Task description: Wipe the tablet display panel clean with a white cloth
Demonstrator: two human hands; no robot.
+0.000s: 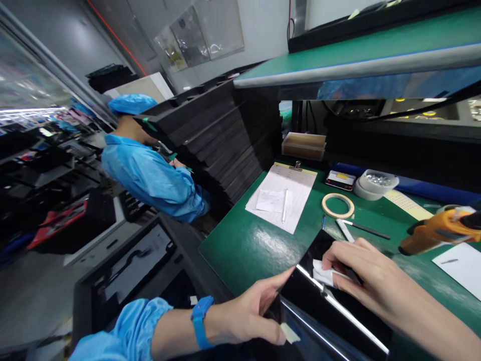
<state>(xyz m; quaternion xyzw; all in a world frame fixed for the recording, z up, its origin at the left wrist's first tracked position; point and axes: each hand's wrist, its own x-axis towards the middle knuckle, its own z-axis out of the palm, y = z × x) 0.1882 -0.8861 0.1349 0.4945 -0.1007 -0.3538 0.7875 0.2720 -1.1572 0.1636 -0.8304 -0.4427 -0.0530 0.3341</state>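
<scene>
A glossy black panel [306, 296] with bright reflections across it lies tilted at the bottom right. My left hand [250, 311] grips its left edge, thumb on top beside a small cream tape tab [290, 333]. My right hand [363, 268] pinches a folded white cloth [322, 274] against the panel's upper part. Just beyond the fingers, on the green bench top [270, 250], lie a white stick-like piece [344, 230] and a dark thin tool [366, 229].
A tape roll [337, 197], a clipboard [259, 186] with papers and a white tub [377, 180] sit farther back. An orange tool [441, 230] juts in at right. Left are stacked black trays [225, 135], a foam-lined tray [83, 296] and a co-worker in blue [146, 170].
</scene>
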